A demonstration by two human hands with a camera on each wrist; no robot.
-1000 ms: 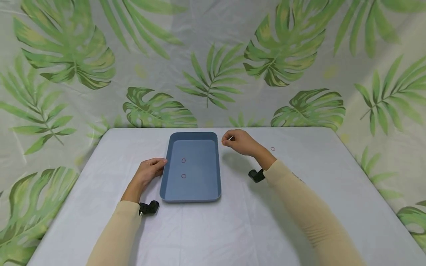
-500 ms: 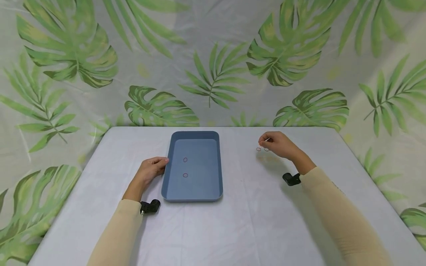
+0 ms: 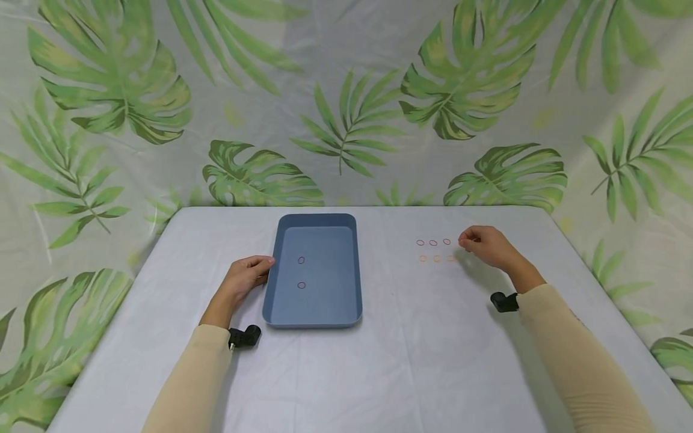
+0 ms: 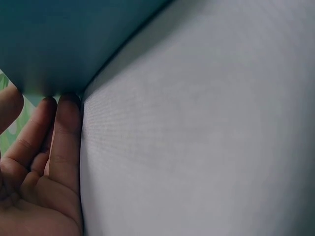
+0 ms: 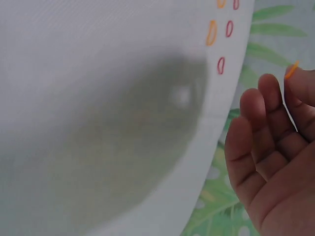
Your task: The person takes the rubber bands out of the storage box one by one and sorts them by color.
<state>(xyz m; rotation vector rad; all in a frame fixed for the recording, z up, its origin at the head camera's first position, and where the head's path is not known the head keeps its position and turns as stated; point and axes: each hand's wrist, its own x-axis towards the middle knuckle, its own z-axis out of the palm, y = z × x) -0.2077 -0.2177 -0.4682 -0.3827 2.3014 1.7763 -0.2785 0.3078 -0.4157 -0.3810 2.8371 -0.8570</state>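
Observation:
My left hand holds the left edge of a blue rectangular tray, the thumb at the rim and straight fingers against the outer wall. Two thin red rubber bands, an upper one and a lower one, lie inside the tray. Farther right, my right hand is over the table, and its thumb and index finger pinch an orange rubber band. Just left of its fingertips three red rubber bands lie in a row, with orange ones in a row nearer me.
A white cloth covers the table. Behind its far edge hangs a pale curtain printed with green leaves. A small black camera sits on each wrist, the left one near the tray's front left corner.
My right hand has moved right, from beside the tray's far right edge to past the rows of rubber bands, uncovering them. The left hand and tray stay in place.

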